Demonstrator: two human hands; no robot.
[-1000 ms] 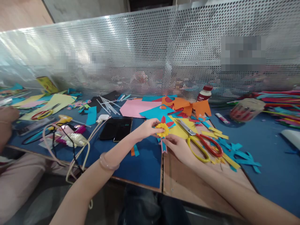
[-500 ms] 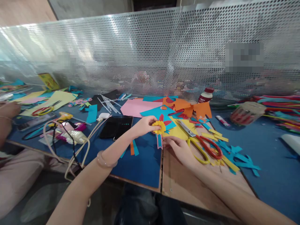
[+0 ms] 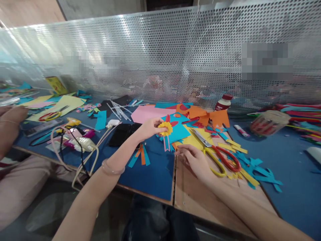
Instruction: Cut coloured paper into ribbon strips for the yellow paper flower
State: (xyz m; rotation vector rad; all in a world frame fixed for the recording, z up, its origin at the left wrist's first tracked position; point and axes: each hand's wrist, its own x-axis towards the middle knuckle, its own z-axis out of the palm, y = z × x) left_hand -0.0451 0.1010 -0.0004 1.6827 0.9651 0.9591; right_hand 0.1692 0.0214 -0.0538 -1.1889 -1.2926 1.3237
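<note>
My left hand (image 3: 152,129) is closed in a pinch on a yellow paper rosette (image 3: 166,127). From the rosette hangs a pink-edged blue paper tail (image 3: 167,143) with a notched end. My right hand (image 3: 194,159) hovers just right of the tail, apart from it, fingers loosely bent and nothing visible between them. Beside it lie large scissors (image 3: 218,150) with one red and one yellow handle. Blue paper (image 3: 179,132) and red paper petals (image 3: 174,124) are behind the rosette. Orange and blue paper strips (image 3: 142,155) rest below my left wrist.
A perforated metal panel (image 3: 160,60) borders the back of the table. Around me are a red-capped bottle (image 3: 224,102), a glue stick (image 3: 241,130), a jar (image 3: 269,123), a phone (image 3: 119,135), cables (image 3: 96,152) and blue scraps (image 3: 267,175). At the left is another person's hand (image 3: 11,117).
My left hand has moved the rosette slightly left and up. The tail has come away from my right fingertips, and the right hand has loosened.
</note>
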